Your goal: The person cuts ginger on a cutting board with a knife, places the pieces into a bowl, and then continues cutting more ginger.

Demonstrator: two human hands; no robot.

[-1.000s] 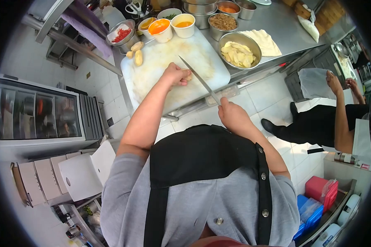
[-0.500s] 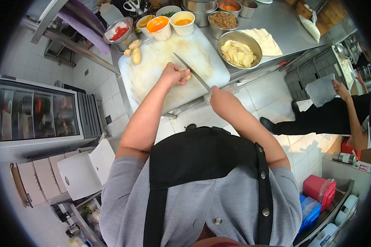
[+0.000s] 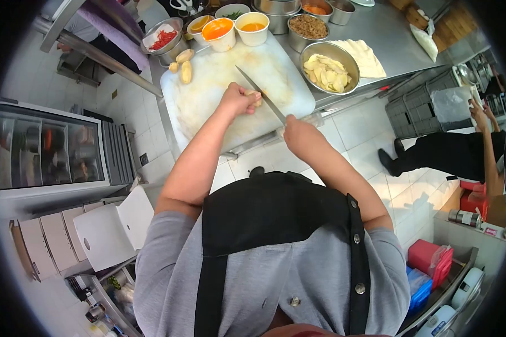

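Observation:
My left hand (image 3: 237, 101) is closed around a pale piece of ginger (image 3: 257, 99) over the white cutting board (image 3: 208, 112). My right hand (image 3: 303, 136) grips a knife (image 3: 271, 105) by its handle, near the board's front edge. The long blade slants up and left across the board, right beside the ginger at my left fingertips. Several loose ginger pieces (image 3: 186, 72) lie at the board's far left corner. Right of the board, a steel bowl (image 3: 354, 63) holds pale yellow slices (image 3: 327, 72).
Tubs of orange sauce (image 3: 219, 38) and yellow liquid (image 3: 252, 33) line the board's far edge. A bowl of red strips (image 3: 173, 53) stands left, a pot of brown mince (image 3: 307, 40) right. A folded cloth (image 3: 365, 59) lies on the counter. Another person (image 3: 461, 154) stands at right.
My hands, the ginger and the knife stay in nearly the same place. The person at right has shifted their feet rightward and moved the clear plastic bag right and up.

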